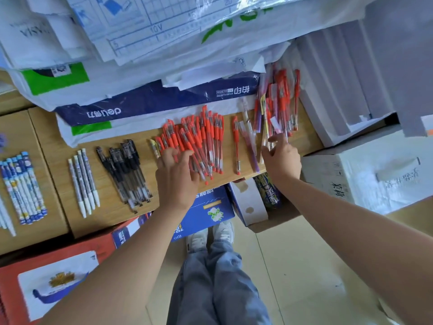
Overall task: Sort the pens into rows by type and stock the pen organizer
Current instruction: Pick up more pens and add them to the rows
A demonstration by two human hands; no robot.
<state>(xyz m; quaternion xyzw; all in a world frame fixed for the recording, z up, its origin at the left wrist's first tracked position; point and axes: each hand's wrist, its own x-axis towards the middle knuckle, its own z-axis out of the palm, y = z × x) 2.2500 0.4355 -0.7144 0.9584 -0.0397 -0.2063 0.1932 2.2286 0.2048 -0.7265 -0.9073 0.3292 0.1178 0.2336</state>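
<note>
On the wooden shelf [58,146] pens lie in groups. At far left are blue-white patterned pens [23,188], then white pens [84,181], then black gel pens [126,170]. A row of red gel pens [206,139] fills the middle, and my left hand [175,174] rests on its near left end with fingers spread. One red pen [236,144] lies alone. At the right sits a mixed pile of red, purple and yellow pens [276,102]. My right hand [281,158] reaches into the pile's near end, its fingertips on a pen there.
Reams of paper in wrappers [150,99] and loose sheets stack behind the pens. White boxes [351,85] stand at the right. Cardboard boxes [248,202] and blue cartons [206,209] sit below the shelf, above my legs and shoes.
</note>
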